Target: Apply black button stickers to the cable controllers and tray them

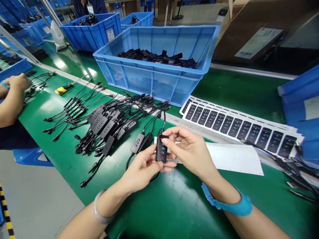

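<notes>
Held upright between my hands is a black cable controller (pixel 161 153) with a button label on its front and a cable leaving its top. My left hand (pixel 143 167) grips its lower part from the side and behind. The thumb and forefinger of my right hand (pixel 190 151) are closed at its upper end, over the top of the label; whether the label is fully stuck there I cannot tell. Just left of it lie two more black controllers (pixel 137 142) with cables. A white backing sheet (pixel 234 159) lies under and beside my right hand.
A pile of cabled controllers (pixel 101 122) covers the bench to the left. Label sheets (pixel 230 126) lie at right, near loose black cables (pixel 294 171). Behind stands a blue bin (pixel 149 79) of black parts. A yellow-handled tool (pixel 64 89) and a co-worker's hand (pixel 20 82) are at far left.
</notes>
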The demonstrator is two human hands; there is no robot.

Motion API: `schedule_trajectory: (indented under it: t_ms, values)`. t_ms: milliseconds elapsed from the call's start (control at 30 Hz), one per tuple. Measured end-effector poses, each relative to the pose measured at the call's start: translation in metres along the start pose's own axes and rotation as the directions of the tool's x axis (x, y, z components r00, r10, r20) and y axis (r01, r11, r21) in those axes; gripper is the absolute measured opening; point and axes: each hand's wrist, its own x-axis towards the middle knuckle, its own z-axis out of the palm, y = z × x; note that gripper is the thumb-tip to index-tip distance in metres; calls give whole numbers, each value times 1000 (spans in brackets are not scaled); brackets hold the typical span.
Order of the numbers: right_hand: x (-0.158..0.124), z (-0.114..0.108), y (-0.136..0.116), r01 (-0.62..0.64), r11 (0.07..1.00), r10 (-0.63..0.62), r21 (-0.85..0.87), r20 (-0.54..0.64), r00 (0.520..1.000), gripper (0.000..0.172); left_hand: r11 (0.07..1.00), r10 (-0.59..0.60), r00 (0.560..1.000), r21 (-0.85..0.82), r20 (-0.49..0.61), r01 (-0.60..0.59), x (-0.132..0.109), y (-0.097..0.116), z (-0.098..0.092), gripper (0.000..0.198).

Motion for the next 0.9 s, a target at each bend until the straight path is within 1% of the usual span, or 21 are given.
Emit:
schedule_trajectory:
  t_ms: [167, 267, 333, 400, 433, 500, 600, 633, 667, 700, 767, 800, 833, 900]
  values:
    - [-1, 1, 1, -3, 1000, 3, -10, -1, 1000, 20, 1000, 2, 1000, 20, -14, -2, -1, 1, 1, 57]
    - [-1, 2, 3, 12, 999, -13, -53, -11, 1000, 20, 999, 3, 1000, 41, -20, -2, 0, 1, 2, 57]
    - [0, 2, 5, 25, 996, -29, -81, -47, 998, 24, 999, 9, 1000, 49, -22, -8, 0, 2, 2, 56]
    - [1, 1, 6, 33, 996, -41, -88, -92, 995, 33, 999, 26, 999, 33, -23, -25, 0, 2, 1, 52]
    - [2, 0, 5, 33, 995, -43, -98, -95, 995, 38, 999, 35, 999, 21, -23, -35, 1, 2, 1, 50]
    - [3, -2, 4, 29, 988, -34, -153, -28, 999, 49, 999, 46, 999, 3, -13, -46, 1, 2, 1, 45]
    - [3, -2, 3, 6, 970, 30, -241, 147, 989, 71, 1000, 30, 1000, 10, 7, -30, 1, 2, 0, 45]
    - [3, -1, 3, -2, 969, 49, -247, 185, 981, 72, 1000, 23, 1000, 14, 5, -23, 2, 1, 0, 46]
    - [3, 0, 4, -10, 971, 60, -239, 204, 977, 67, 1000, 19, 1000, 19, -4, -19, 2, 1, 0, 46]
    - [3, 1, 6, -18, 975, 66, -222, 211, 975, 58, 1000, 15, 1000, 27, -18, -15, 3, -1, 0, 43]
    - [4, 3, 10, -32, 985, 66, -172, 192, 979, 39, 999, 9, 999, 43, -49, -6, 5, -3, -1, 39]
    - [4, 4, 12, -35, 987, 62, -154, 171, 983, 33, 999, 4, 998, 50, -58, -1, 6, -5, -1, 39]
    - [5, 4, 14, -34, 988, 56, -149, 147, 988, 32, 999, -3, 998, 51, -62, 6, 7, -6, -1, 41]
    - [6, 3, 15, -32, 987, 48, -157, 101, 994, 38, 999, -13, 998, 43, -67, 16, 9, -7, -1, 44]
